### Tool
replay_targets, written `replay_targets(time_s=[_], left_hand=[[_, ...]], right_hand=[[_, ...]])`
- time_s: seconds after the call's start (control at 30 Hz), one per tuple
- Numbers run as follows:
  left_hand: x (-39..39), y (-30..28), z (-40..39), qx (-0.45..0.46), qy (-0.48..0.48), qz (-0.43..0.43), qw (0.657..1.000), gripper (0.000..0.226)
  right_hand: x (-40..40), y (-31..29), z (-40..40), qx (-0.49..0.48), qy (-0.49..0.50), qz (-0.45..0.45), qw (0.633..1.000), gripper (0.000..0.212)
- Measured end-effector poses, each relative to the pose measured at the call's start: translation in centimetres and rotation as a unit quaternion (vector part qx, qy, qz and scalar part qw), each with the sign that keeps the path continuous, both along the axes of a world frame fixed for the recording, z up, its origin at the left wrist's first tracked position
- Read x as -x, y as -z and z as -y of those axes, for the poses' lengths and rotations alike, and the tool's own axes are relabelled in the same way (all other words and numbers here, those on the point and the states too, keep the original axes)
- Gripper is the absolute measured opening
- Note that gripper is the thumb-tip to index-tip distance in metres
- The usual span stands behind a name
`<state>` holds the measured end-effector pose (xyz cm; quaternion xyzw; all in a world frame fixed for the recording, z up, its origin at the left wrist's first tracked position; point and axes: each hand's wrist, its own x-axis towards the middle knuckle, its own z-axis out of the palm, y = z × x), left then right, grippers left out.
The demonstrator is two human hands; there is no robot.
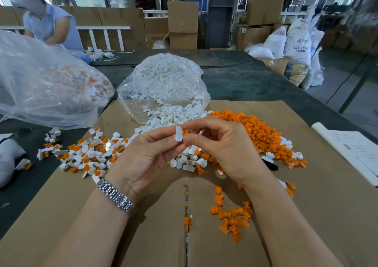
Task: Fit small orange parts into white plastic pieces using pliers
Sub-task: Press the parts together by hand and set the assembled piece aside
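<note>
Lying at left on the cardboard sheet (306,215), assembled pieces (88,156) form a heap. Centrally, the left hand (143,156) pinches a white plastic piece (179,133); the right hand (223,148) pinches an orange part (185,132) against it. Loose orange parts (255,129) are heaped at right.

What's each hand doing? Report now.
Left hand: fingers pinch the white piece.
Right hand: fingers pinch the orange part.
</note>
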<state>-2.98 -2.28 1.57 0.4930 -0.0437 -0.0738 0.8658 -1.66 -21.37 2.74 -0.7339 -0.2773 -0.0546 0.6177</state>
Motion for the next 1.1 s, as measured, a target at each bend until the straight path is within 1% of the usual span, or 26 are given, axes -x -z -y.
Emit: replay_targets(time_s=[0.13,0.3,0.43,0.53,0.63,0.7,0.87,0.93,1.1], left_hand=[[-0.1,0.1,0.0,-0.006,-0.017,0.010,1.000,0.028],[0.0,-0.1,0.0,-0.003,-0.019,0.018,1.000,0.020],[0.1,-0.3,-0.1,-0.013,-0.010,0.016,1.000,0.016],[0.2,-0.5,-0.1,-0.011,-0.004,0.020,1.000,0.015],[0.5,-0.6,0.3,-0.060,-0.043,0.021,0.997,0.012],[0.4,-0.6,0.4,-0.075,-0.072,0.010,0.995,0.012],[0.3,-0.5,0.3,-0.067,-0.092,0.000,0.994,0.004],[0.2,-0.5,0.3,-0.066,-0.097,-0.001,0.993,0.006],[0.4,-0.5,0.2,-0.087,-0.093,-0.017,0.992,0.011]], right_hand=[[0.0,-0.1,-0.1,0.006,0.005,0.010,1.000,0.022],[0.0,0.0,0.0,0.000,0.005,-0.003,1.000,0.033],[-0.1,0.1,-0.1,0.043,0.040,0.038,0.998,0.021],[-0.2,0.4,-0.3,0.059,0.076,0.082,0.992,0.021],[-0.2,0.6,-0.5,0.091,0.105,0.132,0.981,0.021],[-0.2,0.7,-0.8,0.105,0.107,0.153,0.977,0.020],[-0.1,0.8,-0.9,0.093,0.112,0.155,0.977,0.026],[0.0,0.7,-0.9,0.090,0.102,0.150,0.979,0.029],[-0.1,0.8,-1.0,0.080,0.097,0.142,0.982,0.019]])
